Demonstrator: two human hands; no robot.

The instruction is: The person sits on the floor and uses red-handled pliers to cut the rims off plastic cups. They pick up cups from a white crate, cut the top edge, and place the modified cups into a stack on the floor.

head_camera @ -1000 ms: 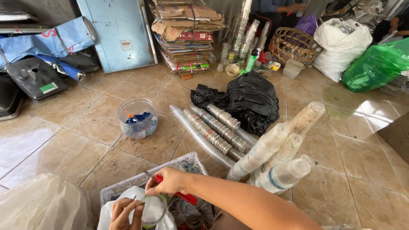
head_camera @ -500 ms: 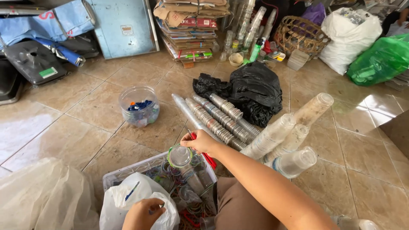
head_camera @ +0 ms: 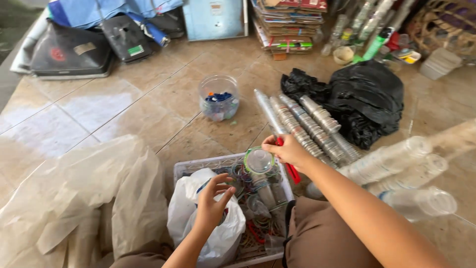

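The left hand (head_camera: pixel 212 202) hovers over a white plastic bag (head_camera: pixel 206 233) that sits in a white basket (head_camera: pixel 198 164); its fingers are spread and loosely curled, holding nothing, with the fingertips just above the bag. The right hand (head_camera: pixel 287 150) reaches across the far rim of the basket and pinches a clear plastic cup (head_camera: pixel 259 161) with a green rim, a red tool (head_camera: pixel 291 171) caught under its palm. The basket also holds rubber bands and small clear cups. A crumpled clear plastic sheet (head_camera: pixel 84 198) lies to the left. To the right lie stacks of clear cups (head_camera: pixel 396 168) on their sides. Beyond the right hand, rows of stacked cups (head_camera: pixel 302 124) rest on the tiled floor (head_camera: pixel 124 109), beside a black bag (head_camera: pixel 367 99). Farther off stands a clear jar (head_camera: pixel 218 98) with blue caps, then a pile of flattened cardboard (head_camera: pixel 290 25).
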